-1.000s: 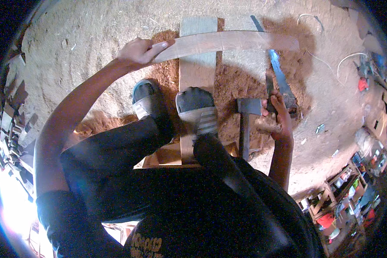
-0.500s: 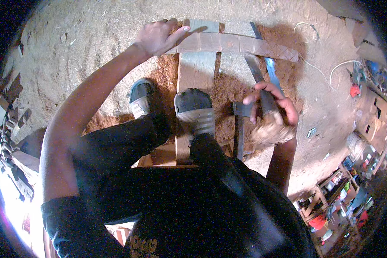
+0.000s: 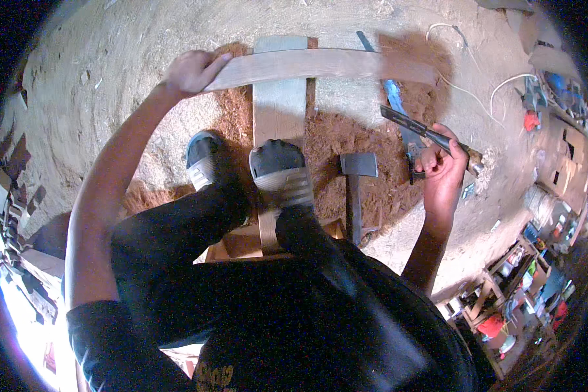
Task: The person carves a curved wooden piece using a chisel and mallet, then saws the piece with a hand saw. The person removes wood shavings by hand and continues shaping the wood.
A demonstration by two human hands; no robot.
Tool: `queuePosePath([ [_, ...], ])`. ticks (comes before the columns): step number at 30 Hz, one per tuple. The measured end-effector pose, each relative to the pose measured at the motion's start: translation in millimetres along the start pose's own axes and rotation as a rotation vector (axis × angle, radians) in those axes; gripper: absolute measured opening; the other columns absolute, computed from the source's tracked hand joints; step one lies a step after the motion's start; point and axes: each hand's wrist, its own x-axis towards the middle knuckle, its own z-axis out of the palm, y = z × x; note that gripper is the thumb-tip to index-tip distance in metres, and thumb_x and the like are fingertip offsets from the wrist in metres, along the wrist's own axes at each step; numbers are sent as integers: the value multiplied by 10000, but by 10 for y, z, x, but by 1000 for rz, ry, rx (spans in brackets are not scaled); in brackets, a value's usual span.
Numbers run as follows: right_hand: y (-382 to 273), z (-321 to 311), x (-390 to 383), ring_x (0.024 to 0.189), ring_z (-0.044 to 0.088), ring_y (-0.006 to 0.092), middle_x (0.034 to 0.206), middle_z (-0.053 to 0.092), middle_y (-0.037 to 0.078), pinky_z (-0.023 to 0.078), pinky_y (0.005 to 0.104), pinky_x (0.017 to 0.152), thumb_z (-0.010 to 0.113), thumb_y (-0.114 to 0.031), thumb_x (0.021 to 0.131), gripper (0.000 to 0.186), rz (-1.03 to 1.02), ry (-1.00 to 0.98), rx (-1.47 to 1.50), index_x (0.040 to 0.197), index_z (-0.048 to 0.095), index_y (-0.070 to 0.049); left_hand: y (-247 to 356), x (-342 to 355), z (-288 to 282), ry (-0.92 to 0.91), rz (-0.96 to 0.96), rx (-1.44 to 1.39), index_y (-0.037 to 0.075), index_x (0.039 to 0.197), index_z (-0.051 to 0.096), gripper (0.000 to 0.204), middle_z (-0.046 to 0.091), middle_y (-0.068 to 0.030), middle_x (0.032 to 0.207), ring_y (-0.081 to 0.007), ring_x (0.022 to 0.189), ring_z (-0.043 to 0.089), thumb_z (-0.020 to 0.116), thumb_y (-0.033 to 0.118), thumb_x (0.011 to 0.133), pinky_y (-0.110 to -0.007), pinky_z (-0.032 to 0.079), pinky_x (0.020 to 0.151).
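My left hand point(image 3: 193, 72) is closed round the left end of a long, slightly curved wooden strip point(image 3: 340, 64). The strip lies across a wide wooden plank point(image 3: 279, 98) and reaches to the right; its surface is blurred and looks plain. In my right hand point(image 3: 445, 153) is a chisel point(image 3: 408, 123), held off to the right of the plank. Its dark blade points up and left, and the wooden handle end sticks out behind the hand. My foot point(image 3: 279, 166) in a striped sandal rests on the plank. A hatchet point(image 3: 359, 164) lies between that foot and the chisel.
Reddish-brown wood dust point(image 3: 333, 130) is heaped round the plank. A blue strip-like thing point(image 3: 395, 97) lies under the wooden strip's right part. A pale cord point(image 3: 480, 101) curls on the ground at the right. Cluttered shelves and tools point(image 3: 513, 287) stand along the right side.
My left hand has slid left along the wooden strip. The marked lines and crosses seen before no longer show. My right hand has swung the chisel right, away from the strip.
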Motion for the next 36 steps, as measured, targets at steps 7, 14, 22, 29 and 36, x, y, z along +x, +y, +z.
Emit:
queuePosePath([
  [7, 115, -107, 123, 612, 386, 95, 665, 381, -19, 362, 271, 599, 429, -323, 942, 416, -9, -75, -17, 1205, 547, -23, -189, -232, -73, -77, -18, 89, 36, 811, 672, 576, 644, -236, 782, -416, 769, 638, 391, 517, 958, -508, 499, 737],
  [14, 129, 19, 104, 604, 432, 104, 673, 472, 15, 362, 251, 588, 422, -327, 942, 412, -37, -225, -79, 1170, 554, -10, 12, -260, -61, -80, -44, 118, 42, 787, 675, 611, 638, -212, 727, -402, 730, 637, 376, 548, 954, -492, 504, 704],
  [22, 59, 182, 87, 588, 443, 93, 651, 485, 14, 360, 243, 575, 438, -349, 944, 385, -106, -261, -195, 1133, 564, -38, 249, -46, 84, -53, 65, 92, 3, 722, 671, 774, 641, -248, 725, -422, 763, 646, 329, 672, 906, -498, 513, 735],
  [29, -103, 891, 295, 698, 450, 101, 740, 512, -1, 374, 261, 645, 490, -365, 950, 333, -394, -278, -507, 876, 648, -81, 51, -9, 57, -18, 49, 95, -3, 741, 675, 817, 652, -262, 764, -426, 790, 651, 307, 710, 893, -497, 516, 760],
  [36, -210, 1482, 510, 949, 577, 187, 945, 616, 42, 428, 345, 900, 514, -182, 933, 159, -605, -352, -590, 928, 602, -49, 306, -54, -128, -107, 4, 22, 8, 842, 681, 796, 655, -273, 806, -429, 842, 646, 298, 703, 903, -503, 503, 788],
])
